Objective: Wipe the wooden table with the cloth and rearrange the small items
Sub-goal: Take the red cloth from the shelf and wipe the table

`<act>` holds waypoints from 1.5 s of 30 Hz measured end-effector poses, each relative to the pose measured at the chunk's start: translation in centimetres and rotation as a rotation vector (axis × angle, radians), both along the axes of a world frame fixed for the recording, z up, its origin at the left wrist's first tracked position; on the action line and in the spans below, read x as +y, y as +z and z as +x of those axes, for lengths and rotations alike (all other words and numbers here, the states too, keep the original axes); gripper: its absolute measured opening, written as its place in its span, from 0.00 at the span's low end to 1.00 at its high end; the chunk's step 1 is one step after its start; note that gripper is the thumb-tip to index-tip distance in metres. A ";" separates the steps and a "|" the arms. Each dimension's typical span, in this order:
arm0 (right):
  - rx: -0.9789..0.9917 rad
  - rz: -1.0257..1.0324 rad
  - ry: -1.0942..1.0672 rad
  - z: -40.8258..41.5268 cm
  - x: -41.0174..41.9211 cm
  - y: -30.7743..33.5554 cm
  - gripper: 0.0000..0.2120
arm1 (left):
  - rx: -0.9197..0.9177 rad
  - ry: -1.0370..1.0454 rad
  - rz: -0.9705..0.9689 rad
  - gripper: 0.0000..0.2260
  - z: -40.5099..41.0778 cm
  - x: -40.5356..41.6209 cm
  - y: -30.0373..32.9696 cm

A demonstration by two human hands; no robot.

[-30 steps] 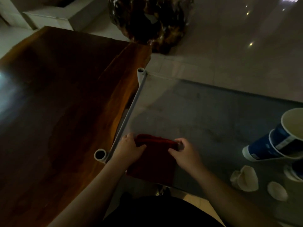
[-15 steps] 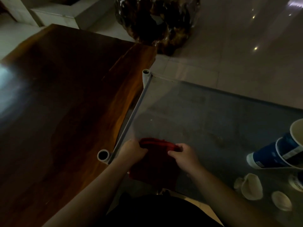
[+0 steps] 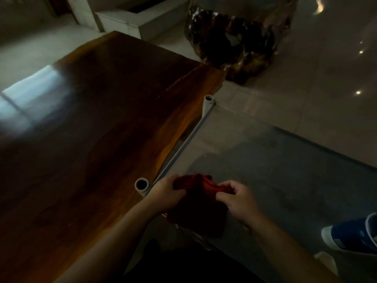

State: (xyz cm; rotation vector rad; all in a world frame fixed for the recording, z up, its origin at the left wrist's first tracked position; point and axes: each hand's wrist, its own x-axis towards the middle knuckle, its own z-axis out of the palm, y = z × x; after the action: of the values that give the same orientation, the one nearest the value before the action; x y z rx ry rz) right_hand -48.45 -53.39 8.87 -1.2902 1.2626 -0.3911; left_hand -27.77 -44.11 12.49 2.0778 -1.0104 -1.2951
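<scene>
A dark red cloth (image 3: pixel 199 203) is bunched between both my hands above the near left corner of a glass-topped side table (image 3: pixel 285 160). My left hand (image 3: pixel 166 194) grips its left edge and my right hand (image 3: pixel 237 198) pinches its right edge. The lower part of the cloth hangs down over the table's near edge. The large polished wooden table (image 3: pixel 91 129) fills the left half of the view, right beside my left hand. A blue paper cup (image 3: pixel 350 234) lies at the right edge, partly cut off.
White tube posts (image 3: pixel 141 184) (image 3: pixel 208 101) and a grey rail (image 3: pixel 183 146) mark the glass table's left side, against the wooden table. A dark gnarled wood stump (image 3: pixel 236 43) stands on the tiled floor beyond. A white raised ledge (image 3: pixel 142 19) is at the back.
The cloth has gone from flat and stretched to gathered and lifted between my hands. The view has swung left, so the cups and shells on the right have mostly left the frame.
</scene>
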 end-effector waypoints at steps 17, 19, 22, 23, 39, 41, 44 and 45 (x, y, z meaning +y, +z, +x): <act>-0.233 -0.025 0.560 10.8 1.7 8.5 0.12 | 0.305 0.600 -0.550 0.07 4.3 14.7 2.4; -0.236 0.004 0.653 12.8 3.0 8.4 0.12 | 0.319 0.674 -0.575 0.07 5.0 16.8 2.4; -0.226 0.029 0.752 15.8 5.4 8.1 0.12 | 0.357 0.789 -0.609 0.07 5.9 20.1 2.2; -0.213 0.031 0.785 17.0 6.3 7.9 0.13 | 0.365 0.824 -0.612 0.07 6.3 21.3 2.0; 0.057 0.136 0.905 33.4 20.1 1.9 0.14 | 0.541 1.129 -0.490 0.07 17.0 36.1 -3.1; 0.088 0.141 0.887 35.0 21.1 0.7 0.15 | 0.563 1.126 -0.451 0.09 18.9 36.9 -4.0; 0.136 0.150 0.849 37.3 22.1 -0.9 0.14 | 0.612 1.126 -0.393 0.10 21.8 37.5 -5.6; 0.149 0.148 0.836 38.1 22.2 -1.4 0.14 | 0.632 1.131 -0.374 0.11 22.7 37.6 -6.1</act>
State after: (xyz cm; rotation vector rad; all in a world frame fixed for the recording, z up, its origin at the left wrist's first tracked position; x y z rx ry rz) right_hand -10.35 -31.17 7.51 -1.6029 0.7492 0.3917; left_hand -5.09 -6.52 6.38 1.3632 0.2214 -0.9014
